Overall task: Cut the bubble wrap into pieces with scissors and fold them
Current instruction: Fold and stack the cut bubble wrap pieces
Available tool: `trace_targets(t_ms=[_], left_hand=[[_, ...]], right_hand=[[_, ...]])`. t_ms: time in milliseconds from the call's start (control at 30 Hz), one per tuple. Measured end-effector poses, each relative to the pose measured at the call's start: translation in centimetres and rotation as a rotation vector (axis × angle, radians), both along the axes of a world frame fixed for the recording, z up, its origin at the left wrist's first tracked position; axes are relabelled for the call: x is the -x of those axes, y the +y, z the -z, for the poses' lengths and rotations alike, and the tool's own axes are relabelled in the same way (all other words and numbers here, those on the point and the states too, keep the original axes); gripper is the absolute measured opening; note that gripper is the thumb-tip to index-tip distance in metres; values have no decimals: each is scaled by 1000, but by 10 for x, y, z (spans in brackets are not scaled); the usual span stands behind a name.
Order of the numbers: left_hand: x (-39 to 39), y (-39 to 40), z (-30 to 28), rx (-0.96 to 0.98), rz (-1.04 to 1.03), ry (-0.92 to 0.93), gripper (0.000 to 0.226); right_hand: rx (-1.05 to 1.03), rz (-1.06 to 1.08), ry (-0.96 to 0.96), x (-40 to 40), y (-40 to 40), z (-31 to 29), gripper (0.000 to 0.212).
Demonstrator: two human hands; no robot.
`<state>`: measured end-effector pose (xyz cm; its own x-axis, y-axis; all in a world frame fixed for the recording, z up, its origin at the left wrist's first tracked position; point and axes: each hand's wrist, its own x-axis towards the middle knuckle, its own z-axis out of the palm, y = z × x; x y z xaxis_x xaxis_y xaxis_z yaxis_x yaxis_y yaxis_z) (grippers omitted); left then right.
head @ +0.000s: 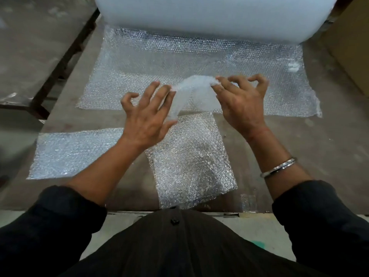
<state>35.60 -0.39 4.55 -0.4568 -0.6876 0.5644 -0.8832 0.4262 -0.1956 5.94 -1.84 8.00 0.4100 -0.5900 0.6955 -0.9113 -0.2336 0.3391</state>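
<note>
Both hands pinch one cut piece (pixel 194 94) at frame centre: the right hand (pixel 242 100) grips its upper edge, the left hand (pixel 148 114) its left side, other fingers spread. The piece arches between them, long axis toward the lower frame, over the folded piece (pixel 191 162). No writing visible.

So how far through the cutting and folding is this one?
Partway. Done: a cut piece lies flat at left, and another piece lies near the table edge, possibly folded. In hand: the left hand and right hand lift a small piece, apparently mid-fold. Left: the unrolled sheet still joins the roll. No scissors visible.
</note>
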Motion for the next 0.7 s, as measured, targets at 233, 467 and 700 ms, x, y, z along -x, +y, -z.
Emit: trace_targets(t_ms=[233,467,700], left_hand=[[-75,-17,-37,100,200,226,8],[-153,8,-45,-176,-48,263,24],[-225,13,-37,-220,-120,150,50]], right_hand=[[-422,-265,-370,-65,11,-35,15],[-600,-311,-349,-135,10,-26,33],[-691,-296,-445,-216,-11,7,30]])
